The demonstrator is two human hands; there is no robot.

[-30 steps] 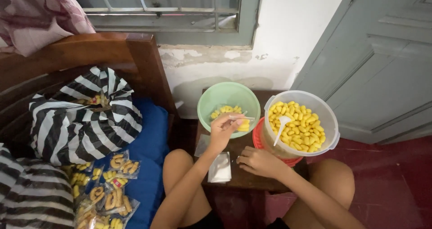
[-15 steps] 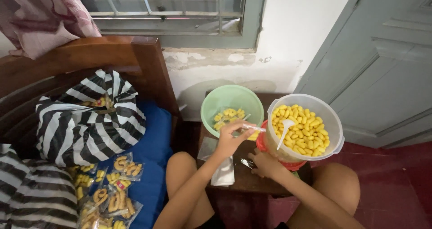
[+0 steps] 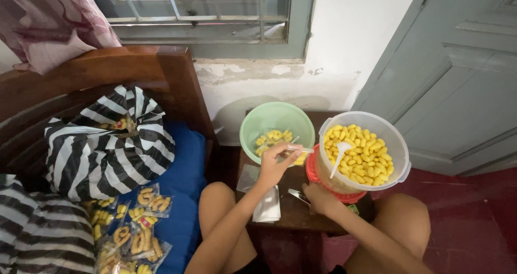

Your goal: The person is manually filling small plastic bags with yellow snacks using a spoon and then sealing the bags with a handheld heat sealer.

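Room: pale peeling wall under a barred window [image 3: 204,15], grey door [image 3: 458,74] at the right, red floor.
Surface: small dark wooden table [image 3: 291,209] between the person's knees.
Left hand [image 3: 276,163]: fingers pinched on a small clear plastic bag [image 3: 299,150], held at the rim of the green bowl [image 3: 253,124].
Green bowl: holds a few yellow snacks [image 3: 272,138].
Right hand [image 3: 319,196]: rests low on the table beside a small metal tool [image 3: 297,195]; whether the fingers grip it cannot be told.
Clear tub [image 3: 396,144]: full of yellow snacks, white spoon [image 3: 339,156] stuck in, standing on a red lid.
Table front: flat stack of empty bags [image 3: 266,206].
Left side: striped bag [image 3: 102,139] and filled snack packets [image 3: 132,225] on a blue cushion.
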